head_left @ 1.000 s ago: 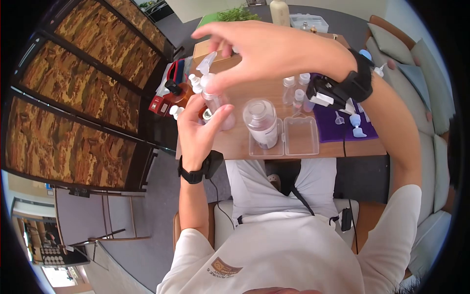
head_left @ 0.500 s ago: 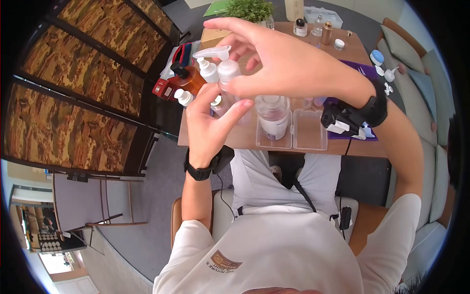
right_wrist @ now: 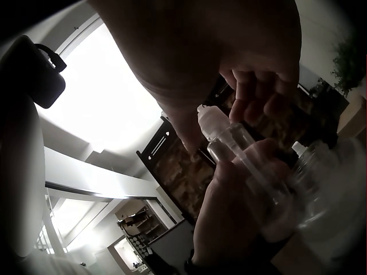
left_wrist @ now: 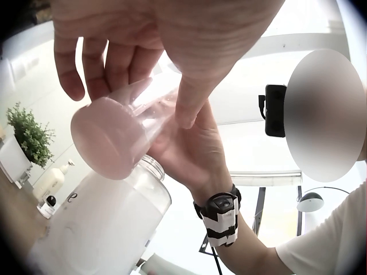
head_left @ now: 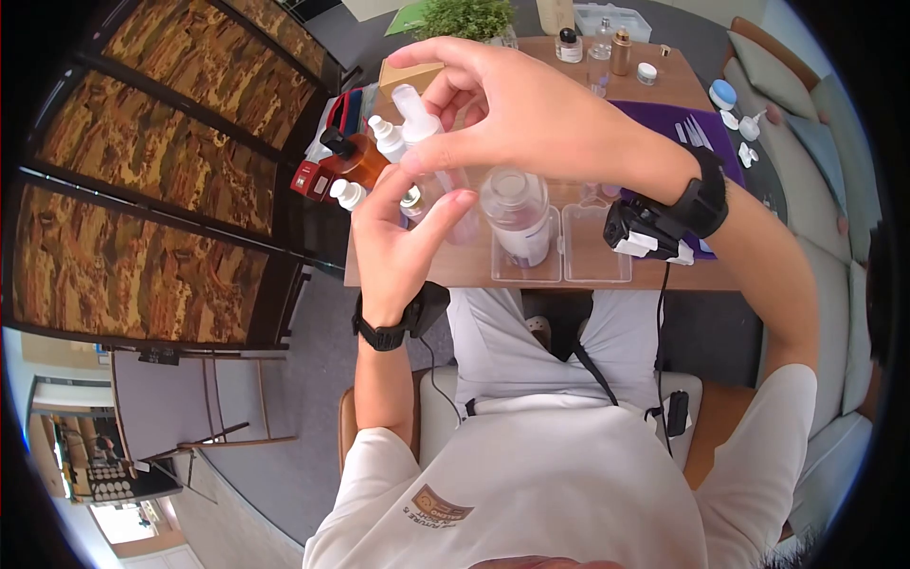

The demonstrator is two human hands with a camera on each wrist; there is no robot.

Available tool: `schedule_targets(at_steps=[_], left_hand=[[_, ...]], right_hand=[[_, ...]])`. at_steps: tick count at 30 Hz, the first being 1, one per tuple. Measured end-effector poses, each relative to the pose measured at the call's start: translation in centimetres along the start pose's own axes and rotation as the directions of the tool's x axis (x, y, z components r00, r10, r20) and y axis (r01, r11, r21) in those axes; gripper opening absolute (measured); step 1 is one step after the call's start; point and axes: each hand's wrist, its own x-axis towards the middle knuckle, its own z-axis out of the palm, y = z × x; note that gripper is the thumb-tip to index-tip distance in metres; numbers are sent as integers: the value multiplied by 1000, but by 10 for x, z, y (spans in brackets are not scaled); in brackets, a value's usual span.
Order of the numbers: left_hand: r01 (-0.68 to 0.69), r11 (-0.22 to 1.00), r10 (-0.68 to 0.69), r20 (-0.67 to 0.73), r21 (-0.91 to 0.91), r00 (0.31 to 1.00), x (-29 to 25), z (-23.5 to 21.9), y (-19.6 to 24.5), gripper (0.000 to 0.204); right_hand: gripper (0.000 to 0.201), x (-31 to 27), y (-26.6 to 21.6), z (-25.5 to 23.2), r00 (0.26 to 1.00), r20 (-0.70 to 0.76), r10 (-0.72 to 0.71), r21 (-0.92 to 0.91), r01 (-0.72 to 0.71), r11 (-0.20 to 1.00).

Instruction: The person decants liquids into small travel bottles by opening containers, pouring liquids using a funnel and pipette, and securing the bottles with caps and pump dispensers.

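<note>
My left hand [head_left: 393,251] grips a clear bottle [head_left: 462,226] with pink liquid above the table. The left wrist view shows its pink base [left_wrist: 106,140] under the left hand [left_wrist: 172,34]. A translucent pump head [head_left: 415,123] tops the bottle. Around it, my right hand [head_left: 531,119] has thumb and bent fingers apart; the right wrist view shows gaps between them and the pump head [right_wrist: 212,121]. A large clear jar [head_left: 519,223] with a white label stands just right of the bottle, its mouth uncovered.
An amber bottle [head_left: 358,161] and white pump bottles [head_left: 386,136] stand at the left. Behind is a potted plant [head_left: 466,17]. Clear tray [head_left: 597,248] lies by the jar; a purple mat [head_left: 654,119] and small cosmetic bottles [head_left: 621,52] are at the right.
The spout has swung from pointing up, to the left, then up again. Both hands shifted right and then slightly back left with the view; the left hand keeps its grip.
</note>
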Motion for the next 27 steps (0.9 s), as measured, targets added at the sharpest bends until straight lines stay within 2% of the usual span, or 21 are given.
schedule_targets(at_steps=[2,5,8,11,17,20,23,26,27], left_hand=[[7,1000,-7,7,-1,1000,0,0,-1,36],[12,1000,-12,18,2,1000,-1,-2,-2,36],[25,1000,-25,17,-14,1000,1,-1,1,35],[37,999,-36,9,-39,999,1,1,1,33],[73,997,-72,25,-23,997,2,-3,3,32],[54,998,-53,16,-31,998,2,-2,3,32],[55,998,-55,6,-40,998,2,1,2,31],[75,995,-74,13,-70,997,2,2,0,30],[78,994,-77,20,-75,997,2,1,-2,30]], right_hand=[[81,0,5,-2,999,26,-30,74,28,997],[78,3,23,5,988,-48,-145,75,148,986],[75,-4,12,10,992,-111,-61,6,62,998],[74,-5,6,5,997,-59,58,55,-55,997],[71,-3,16,6,999,-48,-22,250,33,968],[69,-2,17,4,1000,14,6,279,-10,960],[69,-3,20,16,985,-157,-77,97,93,991],[69,-5,12,13,990,-138,3,162,19,987],[73,-5,12,13,990,-141,-16,158,38,987]])
